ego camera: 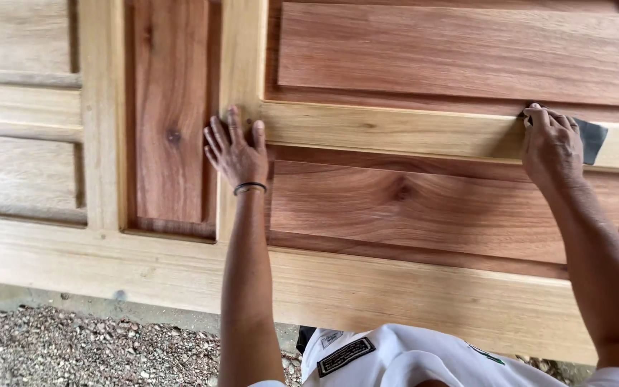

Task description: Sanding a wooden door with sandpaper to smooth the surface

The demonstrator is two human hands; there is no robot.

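The person leans over a big wooden door (395, 201) lying on its side, pale frame rails around reddish raised panels. The left hand (238, 152) lies flat on the pale upright rail, fingers spread and pressed to the wood, a dark band on the wrist just below it. It looks like a bracing hand, steadying the body more than the door.

Well off to the right, the right hand (552, 147) is curled over a dark grey sheet of sandpaper (592, 138), pinching it between thumb and fingers and pressing it onto the pale cross rail (410, 132) that runs between the two hands. Part of the sheet sticks out past the knuckles toward the far end of the rail; how it is folded underneath I can't quite tell, since the hand covers it.

My reading is that the rail is being sanded, with the work at its right-hand stretch. The next stroke would call for even pressure along the grain and care at the rail's moulded edge, so the paper doesn't scuff the darker panel (460, 54) just above the hand. Below the arms, gravel ground (73, 344) shows under the door's bottom edge.
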